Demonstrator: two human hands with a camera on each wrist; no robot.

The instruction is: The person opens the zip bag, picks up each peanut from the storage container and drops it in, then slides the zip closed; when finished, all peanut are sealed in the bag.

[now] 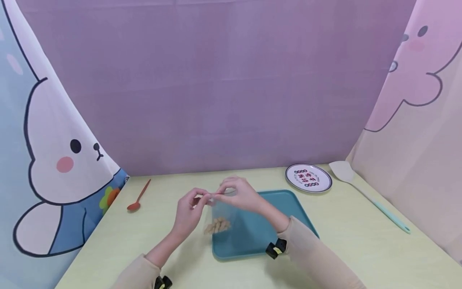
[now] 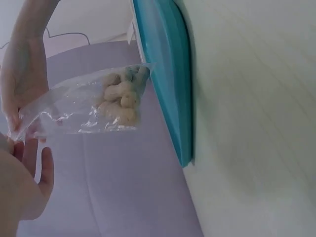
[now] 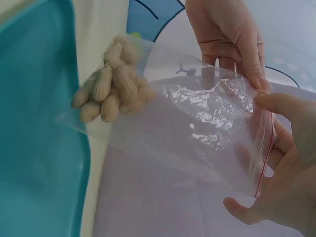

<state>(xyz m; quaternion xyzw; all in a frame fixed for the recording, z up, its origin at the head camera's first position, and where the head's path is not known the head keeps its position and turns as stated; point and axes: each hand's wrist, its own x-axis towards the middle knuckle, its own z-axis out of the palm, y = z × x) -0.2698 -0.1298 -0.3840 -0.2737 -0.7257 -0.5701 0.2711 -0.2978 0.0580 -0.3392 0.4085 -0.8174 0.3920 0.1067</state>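
Note:
A clear zip-lock bag (image 3: 197, 128) with a red seal line hangs from both hands, and several unshelled peanuts (image 3: 116, 84) lie bunched at its bottom. My left hand (image 1: 189, 210) pinches the bag's top edge between thumb and finger. Right beside it, my right hand (image 1: 240, 194) pinches the same edge, the two sets of fingertips nearly touching. In the head view the bag hangs over the left edge of a teal tray (image 1: 260, 224). The right wrist view shows the peanuts above the table beside that tray.
A red spoon (image 1: 134, 206) lies at the left of the pale yellow table (image 1: 361, 257). Behind the tray, to the right, is a white plate (image 1: 308, 178) with printed lettering. A spatula (image 1: 371, 198) with a mint handle lies along the right side. Printed curtains surround the table.

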